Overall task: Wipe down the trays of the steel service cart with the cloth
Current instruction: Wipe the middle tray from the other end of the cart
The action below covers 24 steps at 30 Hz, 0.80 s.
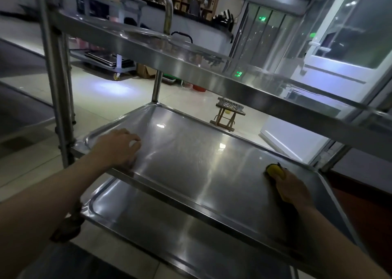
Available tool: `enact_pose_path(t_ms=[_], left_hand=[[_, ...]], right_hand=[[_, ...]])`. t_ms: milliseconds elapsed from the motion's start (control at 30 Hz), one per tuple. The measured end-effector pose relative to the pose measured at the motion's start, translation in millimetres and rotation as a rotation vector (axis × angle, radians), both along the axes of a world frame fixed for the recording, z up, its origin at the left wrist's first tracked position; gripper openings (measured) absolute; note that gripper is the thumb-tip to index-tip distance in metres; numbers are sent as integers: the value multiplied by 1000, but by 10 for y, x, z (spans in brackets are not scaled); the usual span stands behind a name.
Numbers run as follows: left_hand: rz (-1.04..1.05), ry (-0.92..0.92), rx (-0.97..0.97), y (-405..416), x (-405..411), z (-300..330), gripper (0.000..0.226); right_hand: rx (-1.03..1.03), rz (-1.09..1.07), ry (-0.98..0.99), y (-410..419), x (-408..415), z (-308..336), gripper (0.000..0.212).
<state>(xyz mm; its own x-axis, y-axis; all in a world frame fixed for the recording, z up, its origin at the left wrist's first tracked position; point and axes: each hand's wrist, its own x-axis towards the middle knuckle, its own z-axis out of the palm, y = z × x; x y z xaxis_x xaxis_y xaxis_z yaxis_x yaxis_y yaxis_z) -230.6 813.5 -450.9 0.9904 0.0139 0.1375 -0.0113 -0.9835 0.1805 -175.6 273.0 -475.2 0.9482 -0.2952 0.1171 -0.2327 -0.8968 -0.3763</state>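
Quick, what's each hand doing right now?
Left hand: open, resting flat on the middle tray.
Right hand: gripping the yellow cloth against that tray.

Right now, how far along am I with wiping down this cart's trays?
Nothing shows for certain as finished; no tray shows plain wipe marks. In hand: your right hand grips the yellow cloth against the middle tray near its right end, while your left hand rests on its left end. Left: the rest of that tray, likely the bottom tray, and perhaps the top tray.
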Motion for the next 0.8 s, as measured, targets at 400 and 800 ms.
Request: enact_pose_path(t_ms=[400,800], left_hand=[[-66,-45,33,390,114,-139,54],[9,-106,-163,329,-81,-197,56]], right_hand=[[-73,99,-6,1272,1114,-36,68],[-92,803,-131,3994,942,-34,56]])
